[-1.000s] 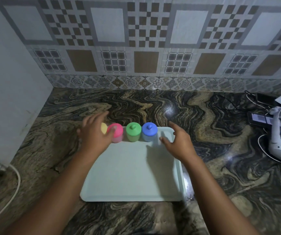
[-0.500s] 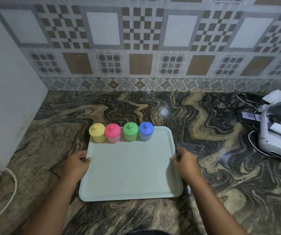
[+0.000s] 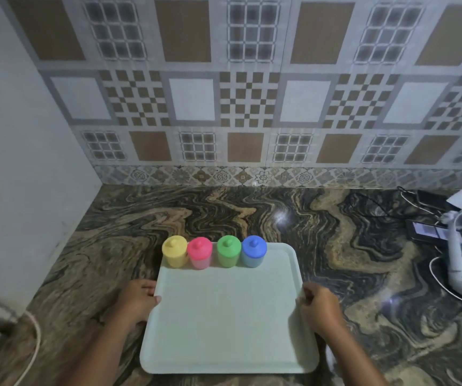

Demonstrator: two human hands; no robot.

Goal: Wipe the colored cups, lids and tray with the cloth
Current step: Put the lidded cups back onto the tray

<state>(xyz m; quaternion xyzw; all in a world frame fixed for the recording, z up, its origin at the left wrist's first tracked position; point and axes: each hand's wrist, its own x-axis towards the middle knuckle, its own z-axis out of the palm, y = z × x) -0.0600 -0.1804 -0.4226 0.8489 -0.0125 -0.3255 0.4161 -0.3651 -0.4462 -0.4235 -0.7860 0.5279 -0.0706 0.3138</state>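
Now the left hand (image 3: pixel 138 300) is gripping the tray (image 3: pixel 230 324) at 9 o'clock, the right hand (image 3: pixel 319 307) at 3 o'clock, fingers curling on its rim.

Back wall (image 3: pixel 246 101): 12 o'clock, tiles patterned in brown, white and grey checks and grids.
Border strip (image 3: pixel 252 176): floral tiles along the wall's foot.
Side wall (image 3: pixel 23 135): 9 o'clock, plain and pale.
Countertop (image 3: pixel 349 260): 6 o'clock, glossy dark marble with tan swirls.
Light: one bright glint on the stone near the middle, another toward 4 o'clock.
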